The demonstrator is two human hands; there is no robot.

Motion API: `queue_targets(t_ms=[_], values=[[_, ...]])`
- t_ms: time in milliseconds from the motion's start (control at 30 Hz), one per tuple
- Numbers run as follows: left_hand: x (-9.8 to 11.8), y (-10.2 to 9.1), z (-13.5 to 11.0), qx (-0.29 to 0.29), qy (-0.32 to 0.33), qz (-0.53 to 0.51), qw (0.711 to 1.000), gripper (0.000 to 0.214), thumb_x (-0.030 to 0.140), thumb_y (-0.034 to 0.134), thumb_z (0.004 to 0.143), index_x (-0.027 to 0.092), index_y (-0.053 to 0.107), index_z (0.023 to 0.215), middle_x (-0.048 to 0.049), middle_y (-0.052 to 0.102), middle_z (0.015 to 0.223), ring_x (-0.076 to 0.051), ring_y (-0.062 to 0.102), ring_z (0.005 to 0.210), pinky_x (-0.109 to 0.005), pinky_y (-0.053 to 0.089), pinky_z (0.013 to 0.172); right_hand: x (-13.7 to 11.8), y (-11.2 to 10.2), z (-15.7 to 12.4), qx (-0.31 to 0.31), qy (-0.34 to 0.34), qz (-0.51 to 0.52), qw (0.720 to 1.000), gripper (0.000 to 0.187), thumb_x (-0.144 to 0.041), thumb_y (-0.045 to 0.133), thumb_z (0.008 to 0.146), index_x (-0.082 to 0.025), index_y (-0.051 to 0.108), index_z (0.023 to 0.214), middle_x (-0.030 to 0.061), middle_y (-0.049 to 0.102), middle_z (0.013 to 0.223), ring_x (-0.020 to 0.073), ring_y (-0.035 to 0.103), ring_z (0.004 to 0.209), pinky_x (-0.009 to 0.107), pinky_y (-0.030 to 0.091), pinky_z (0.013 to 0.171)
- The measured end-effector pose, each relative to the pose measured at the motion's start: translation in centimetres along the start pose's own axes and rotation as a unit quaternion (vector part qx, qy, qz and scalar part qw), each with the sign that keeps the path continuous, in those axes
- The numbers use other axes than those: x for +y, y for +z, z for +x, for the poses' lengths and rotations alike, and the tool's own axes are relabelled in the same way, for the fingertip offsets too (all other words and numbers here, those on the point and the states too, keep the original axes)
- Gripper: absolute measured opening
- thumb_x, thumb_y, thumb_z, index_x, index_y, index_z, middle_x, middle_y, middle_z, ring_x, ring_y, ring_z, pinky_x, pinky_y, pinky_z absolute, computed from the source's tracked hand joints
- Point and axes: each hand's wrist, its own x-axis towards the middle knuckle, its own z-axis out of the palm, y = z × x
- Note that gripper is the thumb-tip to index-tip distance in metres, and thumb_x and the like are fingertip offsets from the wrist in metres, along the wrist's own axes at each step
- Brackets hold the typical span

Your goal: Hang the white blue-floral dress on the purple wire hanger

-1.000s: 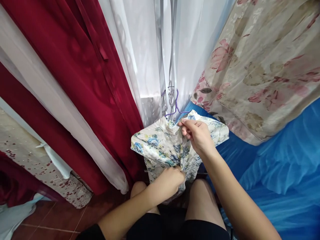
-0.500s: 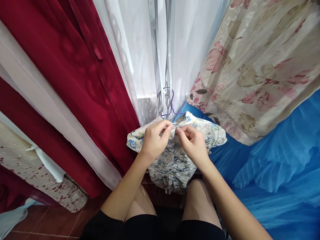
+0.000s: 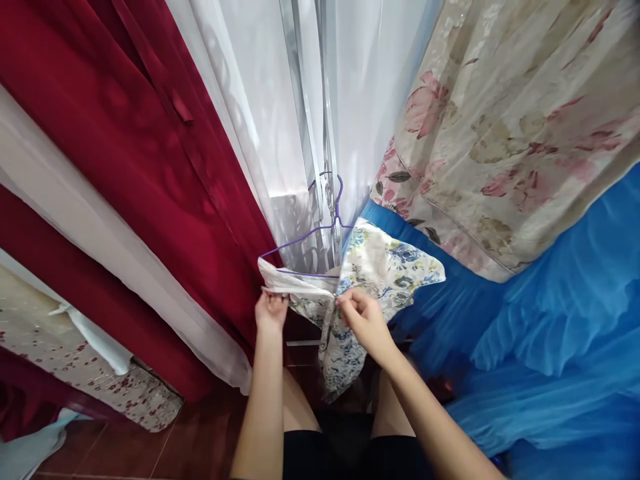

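Note:
A floral blouse point(image 3: 377, 263) in white, blue and yellow hangs on a purple wire hanger point(image 3: 305, 235). Its right side still covers the hanger's arm, while the left side has slipped down and leaves that arm bare. My left hand point(image 3: 271, 308) is closed on the lowered left part of the blouse, below the hanger's left end. At the middle front, my right hand point(image 3: 361, 313) pinches the blouse's opening edge between thumb and fingers. The hanger's hook hangs among pale ribbons point(image 3: 325, 120).
Long dark red cloth point(image 3: 190, 193) and white cloth point(image 3: 260, 100) hang left and behind. To the right are a beige floral fabric point(image 3: 500, 147) and blue pleated fabric point(image 3: 540, 333). Red-brown floor tiles point(image 3: 130, 447) show below.
My hands, together at the blouse's neckline before, have moved apart. The left went left and down with the blouse's left side, baring the hanger arm; the right lowered slightly.

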Motion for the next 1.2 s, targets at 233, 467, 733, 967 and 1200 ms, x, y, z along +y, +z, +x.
queue_targets(t_ms=[233,467,733,967,1200], values=[[-6.3,-2.0,-7.0,-0.087,-0.129,-0.052,0.986,0.006,0.027,0.059,0.092,0.021,0.063,0.090,-0.0069,0.068,0.109,-0.021,0.064,0.111,-0.046,0.047,0.105,7.8,-6.0,-5.5,0.292,0.089,0.116,0.945,0.027,-0.044,0.067,0.082,-0.021,0.062,0.071,-0.0045,0.046,0.051,0.0123,0.037,0.046,0.026,0.027,0.046],[-5.7,2.7,-14.6,-0.342,-0.031,0.141,0.929,0.024,0.042,0.064,0.094,0.020,0.063,0.086,-0.0070,0.061,0.107,-0.021,0.062,0.100,-0.034,0.049,0.091,8.3,-9.7,-7.4,0.168,0.124,0.011,0.978,0.047,-0.067,0.066,0.082,-0.021,0.066,0.070,0.0041,0.060,0.061,0.0214,0.053,0.056,0.033,0.043,0.052],[-6.1,4.8,-15.7,-0.442,0.075,0.392,0.804,0.027,0.043,0.048,0.103,0.023,0.066,0.106,-0.0112,0.059,0.126,-0.024,0.053,0.126,-0.037,0.037,0.112,3.4,-5.9,-7.4,-0.124,0.154,0.136,0.971,0.060,-0.079,0.057,0.083,-0.021,0.073,0.092,0.0075,0.067,0.079,0.0259,0.064,0.081,0.039,0.053,0.078],[-6.5,-2.4,-12.7,-0.552,-0.034,0.490,0.674,0.037,0.052,0.047,0.100,0.023,0.068,0.100,-0.0029,0.068,0.087,-0.020,0.065,0.086,-0.035,0.049,0.095,0.3,-9.5,-6.4,-0.247,0.134,0.062,0.958,0.037,-0.051,0.078,0.078,-0.016,0.066,0.073,-0.0004,0.051,0.063,0.0124,0.039,0.058,0.026,0.035,0.054],[-0.9,-10.2,-4.1,-0.425,0.116,0.621,0.648,0.018,0.036,0.078,0.075,0.023,0.071,0.065,-0.0020,0.070,0.074,-0.025,0.064,0.082,-0.044,0.038,0.107,-3.9,-13.8,-2.2,-0.110,0.051,-0.134,0.984,0.026,-0.036,0.076,0.077,-0.017,0.066,0.063,0.0002,0.055,0.058,0.0132,0.043,0.053,0.026,0.031,0.050]])
